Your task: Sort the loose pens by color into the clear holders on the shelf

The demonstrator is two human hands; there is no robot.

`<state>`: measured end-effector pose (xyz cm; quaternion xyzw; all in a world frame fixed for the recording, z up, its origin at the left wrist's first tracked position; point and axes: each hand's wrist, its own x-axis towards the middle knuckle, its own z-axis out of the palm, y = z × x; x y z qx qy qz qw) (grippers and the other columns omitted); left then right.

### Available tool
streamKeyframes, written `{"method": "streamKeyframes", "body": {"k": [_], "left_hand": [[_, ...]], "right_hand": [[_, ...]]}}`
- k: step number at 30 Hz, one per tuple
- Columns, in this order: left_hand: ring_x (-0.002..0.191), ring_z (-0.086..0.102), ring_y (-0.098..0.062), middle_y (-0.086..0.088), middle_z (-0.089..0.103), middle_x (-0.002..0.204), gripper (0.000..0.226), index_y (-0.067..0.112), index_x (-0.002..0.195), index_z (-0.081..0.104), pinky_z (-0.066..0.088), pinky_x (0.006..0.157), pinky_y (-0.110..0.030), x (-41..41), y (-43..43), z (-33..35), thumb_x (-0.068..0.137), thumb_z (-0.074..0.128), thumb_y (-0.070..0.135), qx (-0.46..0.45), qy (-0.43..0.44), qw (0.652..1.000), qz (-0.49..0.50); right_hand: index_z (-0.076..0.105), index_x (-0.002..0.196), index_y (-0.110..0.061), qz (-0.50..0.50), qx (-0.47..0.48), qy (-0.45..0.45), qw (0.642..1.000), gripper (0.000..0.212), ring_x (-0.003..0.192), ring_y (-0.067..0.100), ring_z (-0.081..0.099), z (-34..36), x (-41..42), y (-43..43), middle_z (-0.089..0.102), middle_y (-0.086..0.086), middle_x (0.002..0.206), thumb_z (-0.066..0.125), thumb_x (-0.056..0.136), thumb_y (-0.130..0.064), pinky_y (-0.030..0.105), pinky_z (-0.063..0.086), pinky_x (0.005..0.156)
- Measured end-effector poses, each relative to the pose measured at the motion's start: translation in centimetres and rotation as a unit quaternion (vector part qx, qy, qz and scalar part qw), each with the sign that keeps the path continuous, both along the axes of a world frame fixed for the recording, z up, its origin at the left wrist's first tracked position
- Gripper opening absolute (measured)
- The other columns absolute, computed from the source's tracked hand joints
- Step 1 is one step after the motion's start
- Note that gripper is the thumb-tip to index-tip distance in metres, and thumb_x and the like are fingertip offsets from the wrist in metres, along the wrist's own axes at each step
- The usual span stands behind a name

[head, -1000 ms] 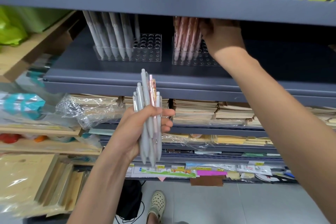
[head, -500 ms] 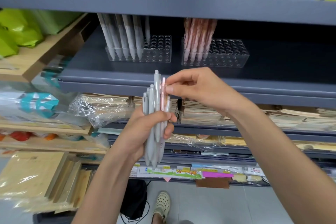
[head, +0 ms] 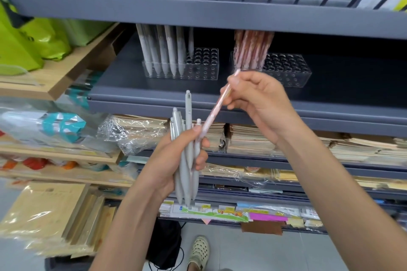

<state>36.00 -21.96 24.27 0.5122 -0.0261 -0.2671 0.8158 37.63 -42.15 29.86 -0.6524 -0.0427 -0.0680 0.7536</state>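
My left hand (head: 169, 160) grips a bundle of several grey pens (head: 186, 160), held upright in front of the shelf. My right hand (head: 257, 99) pinches a pink pen (head: 214, 110) near its top; the pen is tilted, and its lower end still touches the bundle at my left fingers. On the grey shelf (head: 154, 94) stand two clear holders. The left holder (head: 204, 66) carries several grey pens (head: 163, 50) on its left side. The right holder (head: 288, 68) carries several pink pens (head: 251, 48) on its left side. Both holders show open holes on their right sides.
The upper shelf's edge (head: 220, 13) hangs low over the holders and hides the pen tops. Below are stacked notebooks in plastic (head: 248, 138). Green bags (head: 26, 44) and wooden shelving (head: 66, 77) lie to the left. My foot in a pale shoe (head: 198, 251) shows on the floor.
My right hand came back from the pink holder, took hold of the pink pen in the bundle, and has now drawn it up and rightward, tilting it out of the grey pens.
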Motion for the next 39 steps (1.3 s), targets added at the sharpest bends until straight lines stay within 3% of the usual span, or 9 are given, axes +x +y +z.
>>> {"method": "streamKeyframes", "body": {"k": [3, 7, 12, 16, 21, 26, 31, 34, 39], "left_hand": [[0.049, 0.049, -0.019, -0.011, 0.063, 0.077, 0.037, 0.006, 0.096, 0.055, 0.043, 0.044, -0.027, -0.1, 0.2, -0.1, 0.078, 0.076, 0.030, -0.001, -0.003, 1.000, 0.006], [0.049, 0.049, -0.019, -0.011, 0.064, 0.077, 0.026, 0.005, 0.096, 0.053, 0.043, 0.044, -0.027, -0.2, 0.1, -0.4, 0.085, 0.071, 0.020, -0.005, -0.002, 1.000, 0.015], [0.048, 0.049, -0.019, -0.012, 0.063, 0.076, 0.026, 0.005, 0.097, 0.051, 0.043, 0.043, -0.027, -0.6, -0.6, -0.8, 0.083, 0.070, 0.015, -0.023, 0.002, 0.999, 0.025], [0.047, 0.050, -0.020, -0.015, 0.067, 0.080, 0.032, 0.004, 0.101, 0.050, 0.042, 0.043, -0.027, -1.1, -1.1, -0.9, 0.081, 0.071, 0.017, -0.018, 0.003, 0.999, 0.036], [0.046, 0.050, -0.019, -0.019, 0.073, 0.090, 0.043, -0.001, 0.113, 0.048, 0.043, 0.043, -0.026, -1.5, -1.2, -0.9, 0.081, 0.071, 0.018, -0.013, 0.010, 0.999, 0.042], [0.047, 0.056, -0.020, -0.021, 0.074, 0.092, 0.041, -0.003, 0.108, 0.052, 0.046, 0.044, -0.027, -1.8, -1.0, -1.0, 0.080, 0.073, 0.019, -0.007, 0.010, 0.998, 0.057], [0.052, 0.063, -0.023, -0.022, 0.075, 0.097, 0.039, -0.002, 0.107, 0.053, 0.051, 0.048, -0.029, -2.1, -0.9, -1.1, 0.081, 0.073, 0.020, 0.012, 0.006, 0.998, 0.057], [0.052, 0.063, -0.023, -0.021, 0.075, 0.095, 0.036, 0.000, 0.104, 0.054, 0.052, 0.050, -0.030, -2.2, -0.9, -0.9, 0.080, 0.072, 0.020, 0.015, 0.005, 0.998, 0.060], [0.053, 0.063, -0.023, -0.019, 0.075, 0.093, 0.036, -0.005, 0.105, 0.057, 0.052, 0.050, -0.029, -2.1, -0.9, -0.7, 0.081, 0.072, 0.019, 0.023, 0.000, 0.998, 0.065]], "right_hand": [[0.066, 0.093, -0.007, -0.138, 0.018, -0.053, 0.989, 0.010, 0.072, 0.021, 0.069, 0.5, 0.0, -1.5, 0.074, 0.010, 0.082, 0.067, 0.088, -0.016, 0.027, 0.056, 0.067], [0.063, 0.093, -0.011, -0.338, 0.018, -0.145, 0.930, 0.008, 0.070, 0.018, 0.068, 1.6, -0.6, -4.4, 0.073, -0.003, 0.079, 0.066, 0.085, -0.010, 0.032, 0.057, 0.071], [0.057, 0.093, -0.015, -0.441, -0.046, -0.215, 0.870, 0.013, 0.076, 0.009, 0.066, 2.0, -1.3, -5.7, 0.068, -0.011, 0.075, 0.068, 0.087, -0.013, 0.029, 0.058, 0.075], [0.056, 0.088, -0.026, -0.466, -0.123, -0.212, 0.850, 0.015, 0.079, 0.011, 0.065, 1.9, -0.9, -5.6, 0.065, -0.009, 0.081, 0.071, 0.086, -0.025, 0.032, 0.056, 0.078], [0.061, 0.089, -0.026, -0.450, -0.197, -0.182, 0.852, 0.013, 0.071, -0.008, 0.062, 2.2, 0.9, -6.0, 0.065, -0.024, 0.073, 0.072, 0.083, -0.031, 0.016, 0.048, 0.073], [0.071, 0.092, -0.009, -0.371, -0.290, -0.137, 0.872, 0.022, 0.077, 0.007, 0.068, 2.5, 4.0, -7.0, 0.070, -0.004, 0.083, 0.067, 0.087, -0.029, 0.025, 0.054, 0.078], [0.072, 0.105, -0.013, -0.371, -0.410, -0.097, 0.828, 0.030, 0.097, 0.011, 0.065, 3.2, 6.0, -7.2, 0.072, -0.002, 0.102, 0.062, 0.091, -0.037, 0.007, 0.035, 0.077], [0.069, 0.114, -0.010, -0.344, -0.435, -0.084, 0.828, 0.034, 0.111, 0.022, 0.062, 3.6, 6.5, -7.2, 0.070, 0.006, 0.113, 0.059, 0.092, -0.035, 0.026, 0.042, 0.102], [0.067, 0.110, -0.009, -0.341, -0.390, -0.080, 0.851, 0.030, 0.109, 0.018, 0.063, 3.4, 7.4, -7.6, 0.070, 0.006, 0.112, 0.065, 0.090, -0.031, 0.032, 0.045, 0.103]]}}
